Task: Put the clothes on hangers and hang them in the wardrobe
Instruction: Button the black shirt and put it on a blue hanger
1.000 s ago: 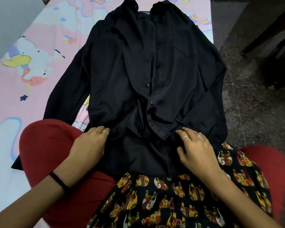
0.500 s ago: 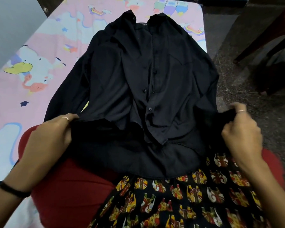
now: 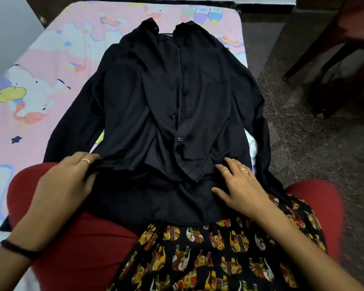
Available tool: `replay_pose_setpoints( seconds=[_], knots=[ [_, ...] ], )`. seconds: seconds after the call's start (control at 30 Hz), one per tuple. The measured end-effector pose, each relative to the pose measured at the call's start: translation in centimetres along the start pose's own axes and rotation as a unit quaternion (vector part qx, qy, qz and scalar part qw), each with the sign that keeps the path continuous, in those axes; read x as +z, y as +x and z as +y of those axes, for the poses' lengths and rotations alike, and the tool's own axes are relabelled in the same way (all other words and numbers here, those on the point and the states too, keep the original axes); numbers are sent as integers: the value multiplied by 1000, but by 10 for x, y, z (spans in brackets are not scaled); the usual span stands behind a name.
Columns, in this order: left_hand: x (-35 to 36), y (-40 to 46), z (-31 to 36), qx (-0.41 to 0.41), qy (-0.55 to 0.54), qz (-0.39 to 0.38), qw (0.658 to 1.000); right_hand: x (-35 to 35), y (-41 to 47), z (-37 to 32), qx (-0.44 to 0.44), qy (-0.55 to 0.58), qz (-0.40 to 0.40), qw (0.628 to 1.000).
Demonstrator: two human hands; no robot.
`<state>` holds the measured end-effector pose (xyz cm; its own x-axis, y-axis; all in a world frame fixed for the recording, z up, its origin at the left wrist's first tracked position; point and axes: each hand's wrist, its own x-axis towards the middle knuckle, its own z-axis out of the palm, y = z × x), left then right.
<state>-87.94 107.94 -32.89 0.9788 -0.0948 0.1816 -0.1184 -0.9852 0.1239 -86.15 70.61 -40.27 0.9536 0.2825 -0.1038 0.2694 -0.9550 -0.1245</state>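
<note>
Head view: you sit at the edge of a mattress (image 3: 51,59) covered in a pink and pale-blue cartoon sheet, with a black button-front shirt (image 3: 166,97) spread front-up before you. Its collar lies at the far end of the bed and its hem drapes over your lap. The placket runs down the middle with small dark buttons showing, and the lower front panels part slightly near the hem. One long sleeve trails down the sheet on your left; the other hangs along the mattress edge on your right, beside the speckled stone floor (image 3: 303,143).

Your left hand (image 3: 65,181) holds the shirt's lower left edge: the fingers (image 3: 88,159) curl over a bunched fold of black cloth, a ring visible on one of them. A dark band (image 3: 19,249) circles that wrist. Your right hand (image 3: 240,185) lies flat on the lower right front of the shirt, fingers spread and straight, pressing the fabric down, with two rings showing.

Below the shirt hem your red trousers (image 3: 76,248) cover both knees, and a black garment printed with red and yellow elephants (image 3: 208,259) lies across your lap between them. Dark wooden furniture legs (image 3: 324,59) stand on the floor at upper right.
</note>
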Motion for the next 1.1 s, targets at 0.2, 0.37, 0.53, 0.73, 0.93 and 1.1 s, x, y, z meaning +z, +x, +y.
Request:
replay_pose_setpoints(
  seconds=[0.2,0.37,0.53,0.73,0.93,1.1],
  knots=[
    [10,5,4,43,39,0,998,13,24,-20,1,-63,118,991],
    [6,3,5,-25,70,-5,997,15,20,-33,7,-78,105,991],
    [11,4,6,-26,120,-34,992,17,24,-44,45,-92,104,989],
    [8,3,15,-73,78,-16,994,15,34,-43,42,-55,154,986],
    [-7,-11,16,-89,-27,109,990,-30,24,-24,191,271,249,910],
    [-23,-25,6,-172,-74,131,974,-62,-10,20,221,343,420,811]
  ],
)
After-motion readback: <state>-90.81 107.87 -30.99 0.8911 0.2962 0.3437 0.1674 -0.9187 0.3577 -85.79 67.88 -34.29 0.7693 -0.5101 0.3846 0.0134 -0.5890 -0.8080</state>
